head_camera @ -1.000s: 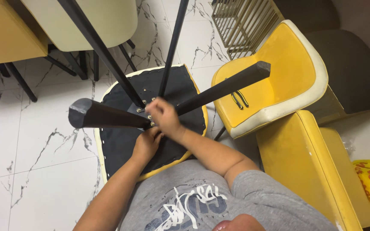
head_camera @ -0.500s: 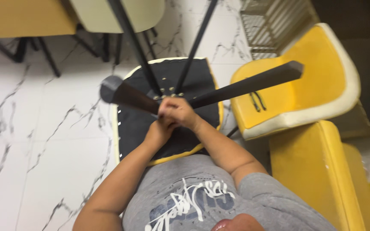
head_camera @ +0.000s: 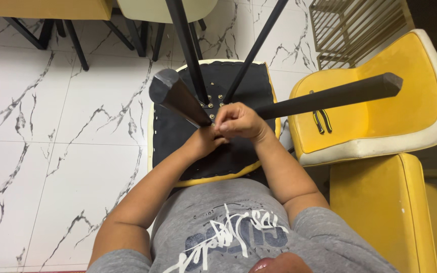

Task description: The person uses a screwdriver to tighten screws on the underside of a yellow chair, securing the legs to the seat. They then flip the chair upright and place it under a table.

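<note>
1. Both hands met at the middle of the upturned chair (head_camera: 213,126), which lay seat-down on the marble floor (head_camera: 51,151) right in front of the person's knees, its black underside facing up.
2. The right hand (head_camera: 238,121) was curled into a loose fist, fingertips pinched together at the spot where the legs join the base; whatever small part sat between them was hidden, so I could not tell what it gripped.
3. The left hand (head_camera: 203,141) tucked in just under the right one, pressed against the black underside; whether its fingers were apart or together did not show.
4. To my eye this was fastening work at the leg mount. Done well, it called for keeping the left hand as the brace and turning with the fingertips only, so the fitting seated straight and did not cross-thread.
5. The near black leg (head_camera: 178,98) slanted up toward the camera and crowded the wrists, so short turns looked wiser than big sweeps.
6. The chair's look: black fabric panel, yellow piping round the rim, a ring of small pale screw heads at centre, four dark tapered legs splaying out.
7. A yellow seat shell (head_camera: 380,116) with pliers (head_camera: 321,120) on it lay just beside, to the right.
</note>
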